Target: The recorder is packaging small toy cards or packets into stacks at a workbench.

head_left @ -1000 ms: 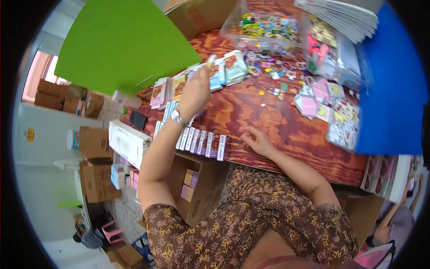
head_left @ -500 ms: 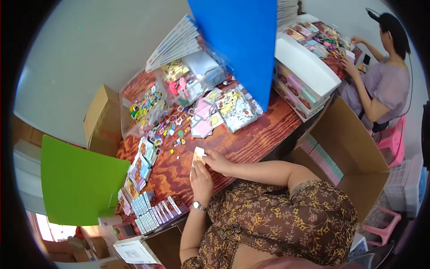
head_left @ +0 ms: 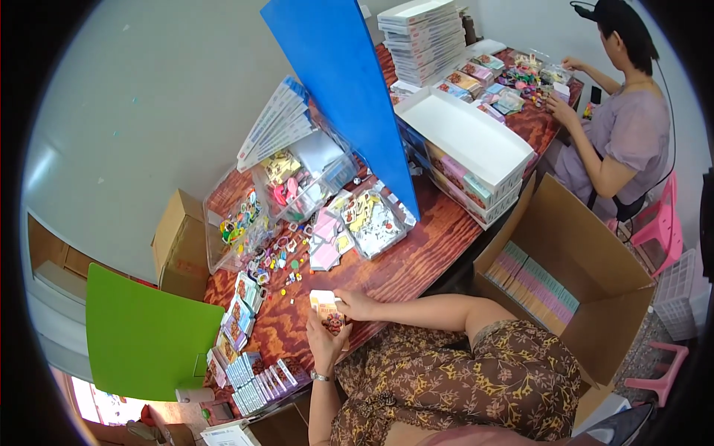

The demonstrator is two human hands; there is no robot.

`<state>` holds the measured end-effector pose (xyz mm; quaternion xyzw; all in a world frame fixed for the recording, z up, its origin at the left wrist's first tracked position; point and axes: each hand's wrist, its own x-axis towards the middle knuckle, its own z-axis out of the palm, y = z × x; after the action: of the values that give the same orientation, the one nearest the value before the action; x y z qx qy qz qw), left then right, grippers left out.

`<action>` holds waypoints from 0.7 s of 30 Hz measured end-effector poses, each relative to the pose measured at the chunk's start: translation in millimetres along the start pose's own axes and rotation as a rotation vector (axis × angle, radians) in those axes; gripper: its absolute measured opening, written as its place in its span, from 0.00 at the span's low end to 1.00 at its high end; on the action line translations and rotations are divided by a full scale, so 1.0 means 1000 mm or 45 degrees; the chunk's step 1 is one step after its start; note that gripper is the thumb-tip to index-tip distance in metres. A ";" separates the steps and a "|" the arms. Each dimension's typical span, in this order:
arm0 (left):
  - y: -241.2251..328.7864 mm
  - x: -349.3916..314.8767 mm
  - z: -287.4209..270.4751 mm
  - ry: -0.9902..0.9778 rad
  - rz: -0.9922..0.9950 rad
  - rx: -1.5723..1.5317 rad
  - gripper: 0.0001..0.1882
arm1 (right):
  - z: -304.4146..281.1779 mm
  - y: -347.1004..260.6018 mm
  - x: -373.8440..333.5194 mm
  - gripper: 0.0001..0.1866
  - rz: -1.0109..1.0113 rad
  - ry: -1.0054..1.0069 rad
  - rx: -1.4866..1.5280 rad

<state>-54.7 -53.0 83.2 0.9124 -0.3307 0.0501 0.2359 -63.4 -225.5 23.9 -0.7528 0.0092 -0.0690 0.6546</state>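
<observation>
A small orange-and-white carton (head_left: 328,311) with a cartoon picture on its front is held between my hands just above the table's near edge. My left hand (head_left: 326,346), with a watch at the wrist, grips its lower left side. At the carton's upper right, the fingers of my right hand (head_left: 357,305) close on the edge near the white top flap. Beyond my hands lie small colourful trinkets (head_left: 275,256) and pink cards (head_left: 325,241). A clear bag of printed pieces (head_left: 373,223) sits to their right.
Filled small cartons (head_left: 262,380) stand in rows at the left. Clear bins (head_left: 301,189) hold trinkets. A blue panel (head_left: 349,97) divides the table, with white trays (head_left: 465,137) beyond. An open cardboard box (head_left: 595,260) stands at right; another person (head_left: 632,126) works at far right.
The carton has turned so that its printed front shows, and its white top flap is visible. My hands stay on it. The view has swung to the right.
</observation>
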 end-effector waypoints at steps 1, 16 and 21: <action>-0.001 0.001 0.001 -0.020 -0.095 -0.022 0.60 | 0.000 0.001 0.001 0.15 -0.010 0.000 0.011; -0.042 0.006 0.039 -0.053 -0.282 0.211 0.57 | 0.025 0.046 0.028 0.20 -0.025 0.061 -0.159; -0.049 0.026 0.018 0.092 -0.145 0.175 0.51 | 0.047 0.057 0.056 0.19 -0.118 0.062 -0.169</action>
<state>-4.8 -42.9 54.4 0.9414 -0.2653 0.0919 0.1871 1.6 -192.8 -34.0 -0.7921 -0.0051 -0.1169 0.5990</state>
